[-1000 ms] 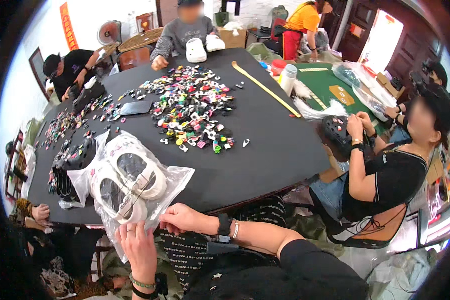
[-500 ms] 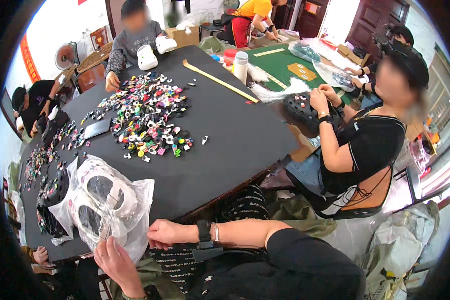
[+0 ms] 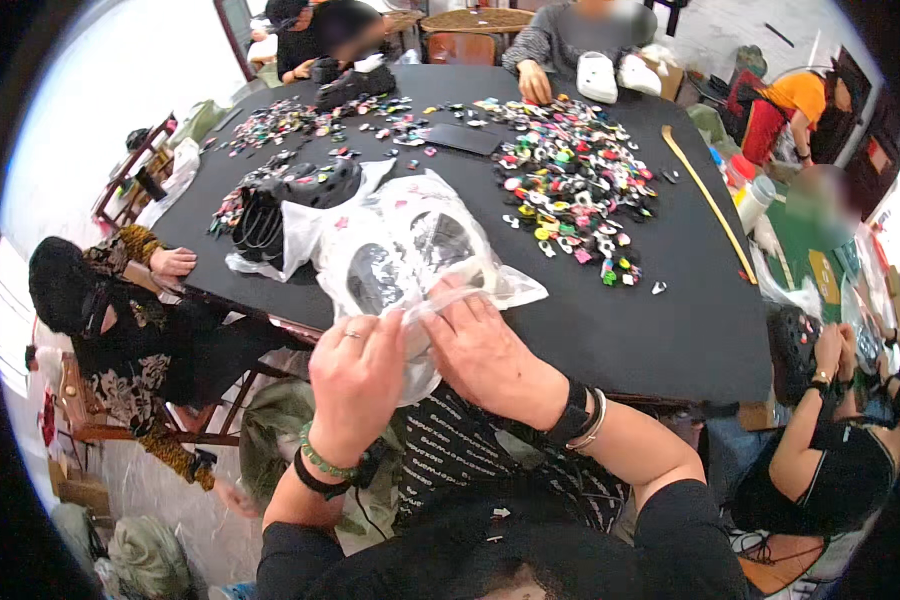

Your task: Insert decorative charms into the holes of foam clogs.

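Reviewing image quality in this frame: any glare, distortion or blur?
Head view: shiny glare on the clear plastic bag; head view: fisheye curvature bends the black tabletop at its edges; head view: the white wall washed out at left; head view: a soft blurred patch toward the right.

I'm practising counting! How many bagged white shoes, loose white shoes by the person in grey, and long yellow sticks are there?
Bagged white shoes: 2
Loose white shoes by the person in grey: 2
Long yellow stick: 1
Total: 5
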Tool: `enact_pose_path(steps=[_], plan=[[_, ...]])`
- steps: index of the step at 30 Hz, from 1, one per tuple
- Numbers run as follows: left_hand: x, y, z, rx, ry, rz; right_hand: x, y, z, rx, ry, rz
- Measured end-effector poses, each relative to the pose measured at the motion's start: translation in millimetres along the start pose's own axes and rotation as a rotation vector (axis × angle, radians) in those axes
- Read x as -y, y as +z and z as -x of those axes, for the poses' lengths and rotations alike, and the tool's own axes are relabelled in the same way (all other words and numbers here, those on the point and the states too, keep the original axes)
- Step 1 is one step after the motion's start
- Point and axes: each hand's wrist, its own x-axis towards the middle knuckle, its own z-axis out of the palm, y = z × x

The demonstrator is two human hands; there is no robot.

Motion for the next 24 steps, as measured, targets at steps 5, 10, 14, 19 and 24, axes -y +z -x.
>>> enact_pose_path(steps=[5,10,14,19,24], plan=[[3,-7,-4,0.074,-0.047,0.182,-7,17,-19,0.274,0.049,0.181],[11,-17,-5,0.2,-0.022,0.264,-22,41,-18,0.136,0.005,0.477],[29,-18,7,0.005,-0.135,0.177,-16,28,-41,0.401,0.207,0.387],[66,-13,25,-0.141,-0.461,0.289,-28,36,-36,0.261,0.086,0.383],[107,16,64,-0.093,-0.799,0.68,-25,29,-35,0.347,0.05,0.381]])
